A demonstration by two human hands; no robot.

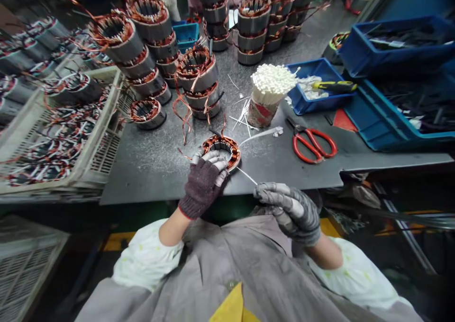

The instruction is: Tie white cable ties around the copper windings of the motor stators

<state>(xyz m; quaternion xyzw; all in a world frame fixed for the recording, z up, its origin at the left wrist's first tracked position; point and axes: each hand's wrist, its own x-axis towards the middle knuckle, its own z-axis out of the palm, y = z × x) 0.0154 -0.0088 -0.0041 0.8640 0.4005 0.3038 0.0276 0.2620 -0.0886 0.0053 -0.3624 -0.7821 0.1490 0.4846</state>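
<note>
A motor stator (232, 149), a ring wound with copper wire, lies near the front edge of the metal table. My left hand (204, 182), in a dark glove with pale fingertips, grips its near left side, fingers over the rim. From the stator's right side a thin white lacing cord (247, 175) runs taut to my right hand (287, 208). That hand, in a grey glove, is closed on the cord's end in front of the table edge. A white strip (261, 135) stretches from the stator toward the right.
Wound stators stand in stacks (197, 83) behind. A bundle of white sticks (265, 99) and red-handled scissors (313, 144) are on the right, near blue bins (401, 118) and a yellow-black tool (334, 86). A crate (103, 123) of stators is at left.
</note>
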